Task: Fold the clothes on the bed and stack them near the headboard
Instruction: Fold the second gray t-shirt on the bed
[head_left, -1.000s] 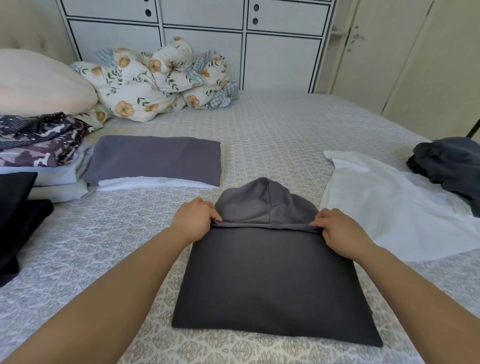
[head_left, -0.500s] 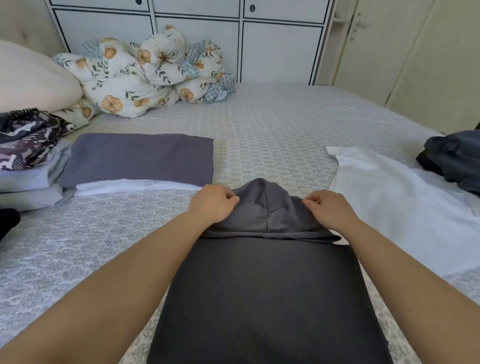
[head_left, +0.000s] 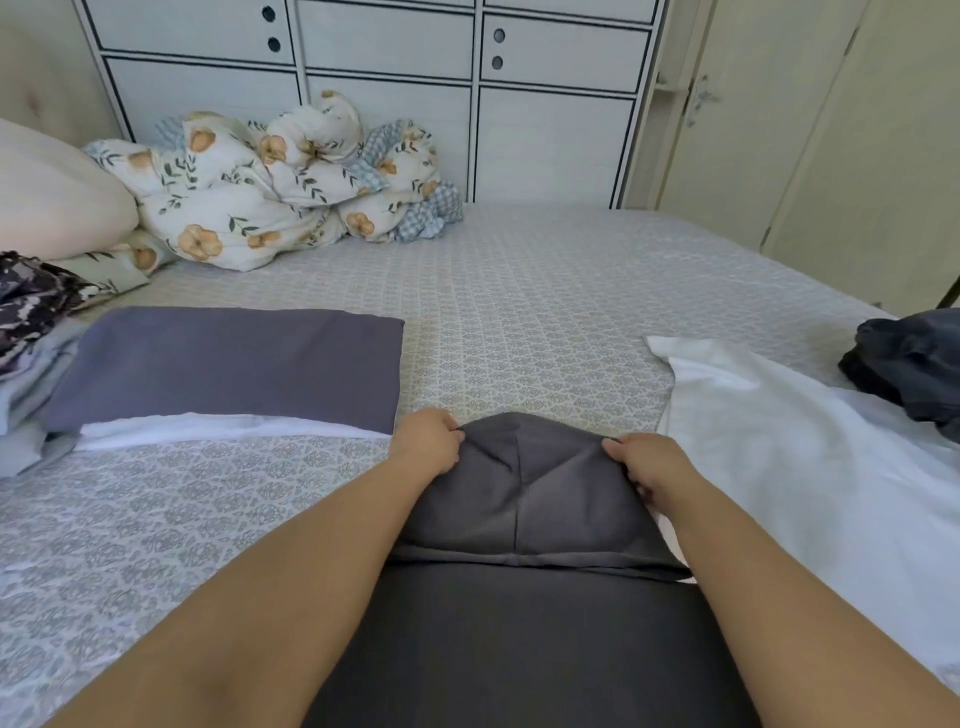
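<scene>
Two bare hands grip the hood of a dark grey hoodie (head_left: 524, 623) lying flat on the patterned bed (head_left: 545, 291), directly in front of the person. The left hand (head_left: 428, 441) pinches the hood's left edge with curled fingers; the right hand (head_left: 649, 465) does the same on the right edge. Both forearms reach straight forward, low over the folded body. The fabric looks thick, soft and limp, so it likely needs holding at both edges. A folded purple garment (head_left: 228, 358) lies to the left.
</scene>
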